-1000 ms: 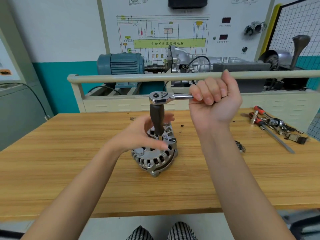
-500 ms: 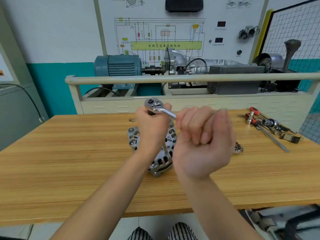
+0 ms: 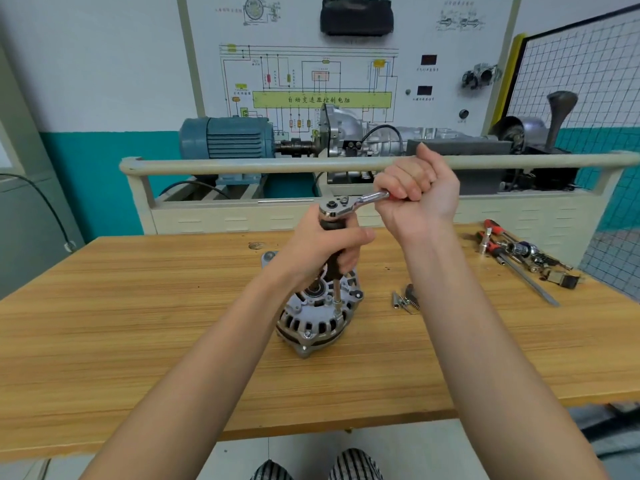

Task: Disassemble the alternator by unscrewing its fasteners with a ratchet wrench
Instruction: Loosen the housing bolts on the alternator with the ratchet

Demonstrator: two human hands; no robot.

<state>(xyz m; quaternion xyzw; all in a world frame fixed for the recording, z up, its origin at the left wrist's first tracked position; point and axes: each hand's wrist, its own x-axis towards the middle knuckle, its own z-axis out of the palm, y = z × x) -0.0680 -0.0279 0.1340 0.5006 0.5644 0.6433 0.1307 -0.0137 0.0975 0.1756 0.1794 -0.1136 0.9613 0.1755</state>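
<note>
Head view: alternator (image 3: pixel 313 317) stands on the wooden bench (image 3: pixel 138 306), ratchet wrench (image 3: pixel 341 205) seated upright on a fastener. Left hand (image 3: pixel 322 251) grips the dark extension, evidently steadying it, while right hand (image 3: pixel 417 194) is clenched round the handle for leverage

I see bare wooden table (image 3: pixel 145 327) across the left and lower frame. Right of centre, small loose parts (image 3: pixel 404 301) lie near the alternator (image 3: pixel 320 318), and a scatter of tools (image 3: pixel 519 259) crowds the far right. A rail (image 3: pixel 242 165) bars the upper middle.
</note>
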